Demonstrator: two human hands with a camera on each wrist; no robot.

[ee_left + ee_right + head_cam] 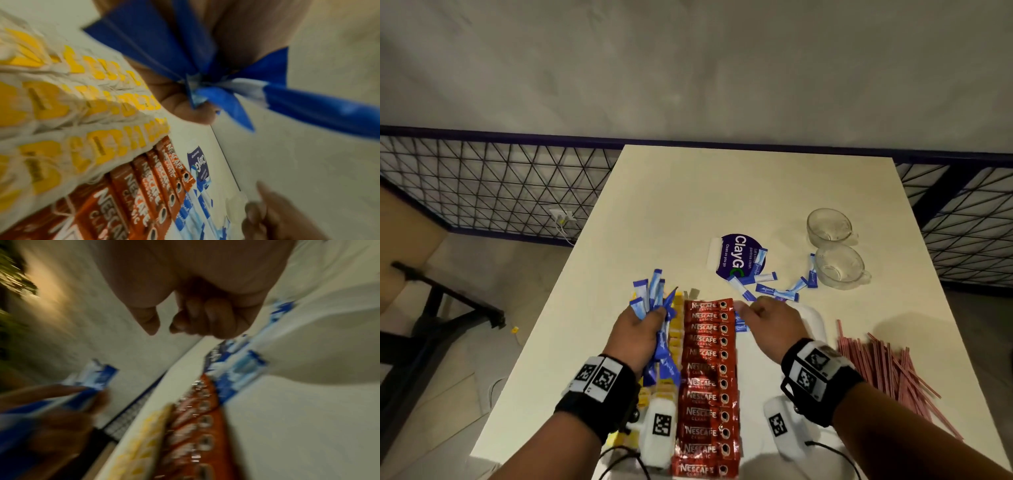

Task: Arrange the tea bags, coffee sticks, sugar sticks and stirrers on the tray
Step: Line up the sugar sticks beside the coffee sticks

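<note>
Above tray [816, 320]: left hand [635, 337] clutches sugar sticks [650, 296]; right hand [770, 323] loosely curled, empty.

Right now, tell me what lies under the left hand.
Under the left hand and its bundle of blue sugar sticks lie yellow tea bags on the tray; the tea bags directly beneath are covered.

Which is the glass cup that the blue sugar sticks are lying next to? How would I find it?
Start at the cream table and look to its far right side, where two clear glass cups stand together. The one you want is the nearer glass cup, the one closer to the person. Unlike the farther glass cup, it has loose blue sugar sticks lying right beside it.
</note>
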